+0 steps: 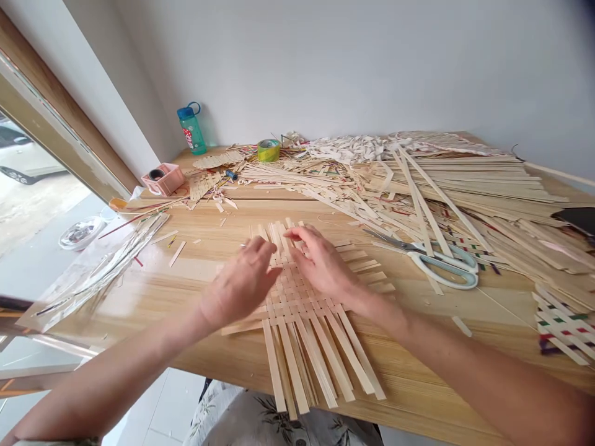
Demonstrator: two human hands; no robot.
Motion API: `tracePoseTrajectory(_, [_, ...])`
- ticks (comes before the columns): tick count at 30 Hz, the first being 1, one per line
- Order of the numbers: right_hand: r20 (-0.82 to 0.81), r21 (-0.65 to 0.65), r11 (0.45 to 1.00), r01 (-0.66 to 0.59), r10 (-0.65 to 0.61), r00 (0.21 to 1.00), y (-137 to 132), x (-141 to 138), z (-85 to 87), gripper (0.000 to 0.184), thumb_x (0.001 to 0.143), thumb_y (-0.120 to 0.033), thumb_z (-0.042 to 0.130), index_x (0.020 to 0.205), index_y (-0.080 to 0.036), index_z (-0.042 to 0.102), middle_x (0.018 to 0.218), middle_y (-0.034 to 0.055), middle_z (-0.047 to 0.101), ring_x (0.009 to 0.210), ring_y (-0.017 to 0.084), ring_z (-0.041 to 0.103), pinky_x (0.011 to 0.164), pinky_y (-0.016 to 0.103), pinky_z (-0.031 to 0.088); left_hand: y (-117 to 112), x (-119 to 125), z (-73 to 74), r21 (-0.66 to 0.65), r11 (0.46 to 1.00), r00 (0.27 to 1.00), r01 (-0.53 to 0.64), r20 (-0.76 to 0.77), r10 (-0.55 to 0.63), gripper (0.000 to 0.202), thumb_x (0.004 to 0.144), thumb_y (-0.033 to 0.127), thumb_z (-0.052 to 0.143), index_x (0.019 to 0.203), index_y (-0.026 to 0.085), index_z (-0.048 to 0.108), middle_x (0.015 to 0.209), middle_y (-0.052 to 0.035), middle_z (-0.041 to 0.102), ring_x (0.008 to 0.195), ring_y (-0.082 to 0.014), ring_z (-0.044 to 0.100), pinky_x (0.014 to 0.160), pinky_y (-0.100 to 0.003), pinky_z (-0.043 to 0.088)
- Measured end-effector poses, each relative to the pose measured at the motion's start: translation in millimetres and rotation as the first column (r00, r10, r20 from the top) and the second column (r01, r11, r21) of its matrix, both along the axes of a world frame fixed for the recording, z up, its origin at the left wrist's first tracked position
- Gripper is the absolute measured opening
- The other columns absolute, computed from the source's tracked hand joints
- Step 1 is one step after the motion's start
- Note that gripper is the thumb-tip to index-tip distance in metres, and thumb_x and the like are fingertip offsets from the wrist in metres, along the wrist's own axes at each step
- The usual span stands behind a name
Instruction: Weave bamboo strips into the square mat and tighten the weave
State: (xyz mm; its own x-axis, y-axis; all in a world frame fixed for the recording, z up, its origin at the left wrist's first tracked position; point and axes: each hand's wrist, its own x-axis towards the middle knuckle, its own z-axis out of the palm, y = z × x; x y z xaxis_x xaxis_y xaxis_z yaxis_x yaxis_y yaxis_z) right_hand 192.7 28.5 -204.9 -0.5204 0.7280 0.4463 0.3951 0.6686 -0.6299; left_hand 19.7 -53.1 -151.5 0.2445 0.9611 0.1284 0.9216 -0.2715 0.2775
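Pale wall [325, 68] behind a wooden table [223, 232]; on it, a woven mat [300, 303], near ends reaching past the edge. Over the mat's left side, left hand [246, 272], blurred, and over its right, right hand [323, 266]; each grip loosely curved, cannot tell whether pinching a strip. Right of the mat, scissors [444, 263]; beyond it, tape roll [268, 150]; farther left, bottle [193, 130].
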Motion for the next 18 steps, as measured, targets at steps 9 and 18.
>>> tracePoseTrajectory(9, [0.537, 0.026, 1.000, -0.016, -0.001, 0.844, 30, 61, 25.9, 0.020, 0.094, -0.022, 0.046, 0.085, -0.017, 0.063, 0.089, 0.0076, 0.068, 0.081, 0.020, 0.060, 0.075, 0.032, 0.041, -10, 11, -18.9, -0.095, 0.990, 0.978, 0.108, -0.166, -0.123, 0.026, 0.089, 0.005, 0.048, 0.111, 0.016, 0.055, 0.119, -0.0134, 0.058, 0.112, -0.0283, 0.052, 0.098, -0.047, 0.050])
tracePoseTrajectory(18, [0.543, -0.175, 0.984, 0.022, 0.078, 0.836, 20, 59, 23.8, 0.019, 0.090, -0.028, 0.050, 0.073, -0.020, 0.055, 0.072, 0.0006, 0.064, 0.063, 0.014, 0.052, 0.059, 0.027, 0.029, -4, 54, -34.0, 0.046, 0.998, 0.979, -0.051, -0.195, 0.059, 0.014, 0.094, 0.019, 0.048, 0.106, 0.016, 0.054, 0.114, -0.0129, 0.056, 0.109, -0.0292, 0.052, 0.095, -0.046, 0.046])
